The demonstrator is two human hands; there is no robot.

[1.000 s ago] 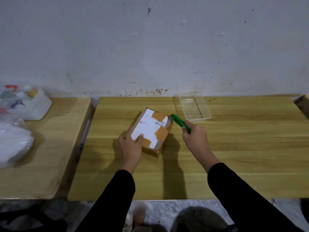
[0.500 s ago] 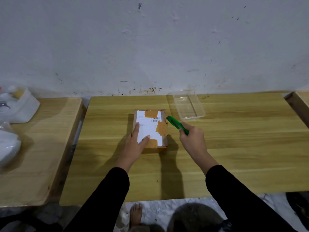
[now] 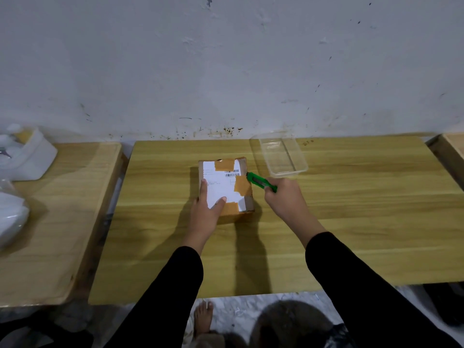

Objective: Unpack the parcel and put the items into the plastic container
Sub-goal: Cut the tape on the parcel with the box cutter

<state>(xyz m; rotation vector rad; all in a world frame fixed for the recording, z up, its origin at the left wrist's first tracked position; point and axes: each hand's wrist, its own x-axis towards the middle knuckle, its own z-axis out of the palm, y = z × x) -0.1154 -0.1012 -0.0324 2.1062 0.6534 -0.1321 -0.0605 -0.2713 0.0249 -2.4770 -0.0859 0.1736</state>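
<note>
A small cardboard parcel (image 3: 232,177) with a white shipping label and brown tape lies flat on the wooden table (image 3: 351,222). My left hand (image 3: 207,209) presses down on its near left corner, index finger and thumb spread on the label. My right hand (image 3: 285,199) grips a green utility knife (image 3: 261,182), whose tip touches the parcel's right edge. A clear plastic container (image 3: 278,153) stands empty just behind and to the right of the parcel, near the wall.
A second wooden table (image 3: 57,222) on the left carries a white tub (image 3: 30,156) and a clear bag of white material (image 3: 10,217). Another wooden surface (image 3: 452,146) shows at the far right. A bare foot (image 3: 203,317) is on the floor below.
The parcel was turned from a slant to square with the table edge. My left hand shifted onto its near left corner, and the knife tip came to the parcel's right edge.
</note>
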